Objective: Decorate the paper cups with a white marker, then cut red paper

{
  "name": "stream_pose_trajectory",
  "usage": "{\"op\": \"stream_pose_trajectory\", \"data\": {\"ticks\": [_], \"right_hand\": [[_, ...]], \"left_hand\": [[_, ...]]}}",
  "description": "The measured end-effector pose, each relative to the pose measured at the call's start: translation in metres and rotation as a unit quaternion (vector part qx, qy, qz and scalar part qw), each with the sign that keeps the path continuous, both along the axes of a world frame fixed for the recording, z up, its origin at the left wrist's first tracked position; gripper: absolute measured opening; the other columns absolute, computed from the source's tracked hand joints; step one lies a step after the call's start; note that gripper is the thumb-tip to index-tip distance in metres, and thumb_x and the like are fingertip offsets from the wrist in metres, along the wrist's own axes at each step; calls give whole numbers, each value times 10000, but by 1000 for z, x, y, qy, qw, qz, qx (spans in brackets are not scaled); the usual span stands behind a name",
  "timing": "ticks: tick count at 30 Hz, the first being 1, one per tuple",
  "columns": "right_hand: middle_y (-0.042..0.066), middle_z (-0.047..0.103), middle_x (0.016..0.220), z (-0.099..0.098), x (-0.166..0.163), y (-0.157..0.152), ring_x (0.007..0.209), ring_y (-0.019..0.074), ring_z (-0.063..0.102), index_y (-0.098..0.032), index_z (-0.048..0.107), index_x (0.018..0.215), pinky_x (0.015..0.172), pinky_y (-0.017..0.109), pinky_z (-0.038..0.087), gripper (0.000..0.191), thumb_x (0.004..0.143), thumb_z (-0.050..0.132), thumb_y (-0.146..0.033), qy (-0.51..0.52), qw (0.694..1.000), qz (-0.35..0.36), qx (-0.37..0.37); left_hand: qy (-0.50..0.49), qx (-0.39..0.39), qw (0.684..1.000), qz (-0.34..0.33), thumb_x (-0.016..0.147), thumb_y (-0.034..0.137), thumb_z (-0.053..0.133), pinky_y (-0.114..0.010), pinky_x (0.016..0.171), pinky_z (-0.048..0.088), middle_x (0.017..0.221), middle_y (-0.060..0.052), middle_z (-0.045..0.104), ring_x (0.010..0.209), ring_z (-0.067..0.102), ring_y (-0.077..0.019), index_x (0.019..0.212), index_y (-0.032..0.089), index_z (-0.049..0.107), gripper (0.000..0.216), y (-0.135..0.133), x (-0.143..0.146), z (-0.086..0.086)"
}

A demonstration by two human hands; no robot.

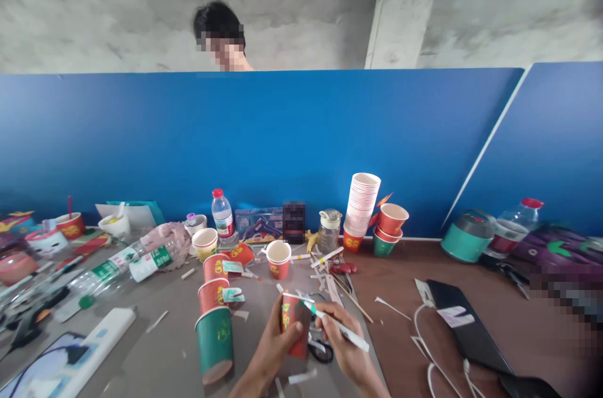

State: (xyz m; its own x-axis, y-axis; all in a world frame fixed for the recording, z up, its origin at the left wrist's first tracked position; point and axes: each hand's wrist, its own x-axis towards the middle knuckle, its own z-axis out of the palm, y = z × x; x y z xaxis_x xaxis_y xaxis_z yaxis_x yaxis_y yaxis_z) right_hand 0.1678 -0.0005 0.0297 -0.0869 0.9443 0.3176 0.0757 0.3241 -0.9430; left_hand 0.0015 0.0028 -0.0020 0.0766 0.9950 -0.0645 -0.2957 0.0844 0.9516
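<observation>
A red paper cup with yellow print is gripped in my left hand, its sides wrapped by thumb and fingers. My right hand pinches a white marker whose green tip end meets the cup near its upper right side. Some dark green colour shows on the cup there. Just behind and below the cup lie black-handled scissors, partly hidden by my right hand. To the left, a green paper cup lies joined end to end with red cups.
A tall stack of paper cups stands by the blue partition. Plastic bottles lie at the left. At right are a black power bank, a white cable and a teal container. A person is behind the partition.
</observation>
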Motion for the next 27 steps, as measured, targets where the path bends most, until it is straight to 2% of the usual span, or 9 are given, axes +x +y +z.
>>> {"op": "stream_pose_trajectory", "data": {"ticks": [3, 9, 27], "right_hand": [[31, 594, 612, -1, 0, -1, 496, 135, 506, -177, 676, 861, 458, 219, 409, 313, 834, 505, -438, -6, 1000, 20, -2], [40, 613, 644, 2, 0, -2, 529, 146, 532, -177, 680, 886, 479, 223, 428, 307, 846, 496, -419, -28, 999, 17, 19], [54, 663, 732, 9, 3, -4, 609, 182, 595, -197, 673, 859, 577, 258, 471, 221, 840, 499, -332, -74, 993, -19, 89]], "left_hand": [[17, 0, 1000, 0, 576, 521, 733, -409, 956, 406, 1242, -175, 567, 1123, 526, -321, 1357, 155, 338, 949, 0, 0, 0], [20, 16, 1000, -8, 597, 533, 713, -416, 972, 393, 1272, -168, 546, 1138, 516, -317, 1360, 177, 337, 921, -1, 0, 1], [0, 32, 999, -17, 612, 466, 733, -406, 1003, 369, 1274, -139, 554, 1184, 484, -311, 1350, 198, 358, 870, -2, 1, 1]]}}
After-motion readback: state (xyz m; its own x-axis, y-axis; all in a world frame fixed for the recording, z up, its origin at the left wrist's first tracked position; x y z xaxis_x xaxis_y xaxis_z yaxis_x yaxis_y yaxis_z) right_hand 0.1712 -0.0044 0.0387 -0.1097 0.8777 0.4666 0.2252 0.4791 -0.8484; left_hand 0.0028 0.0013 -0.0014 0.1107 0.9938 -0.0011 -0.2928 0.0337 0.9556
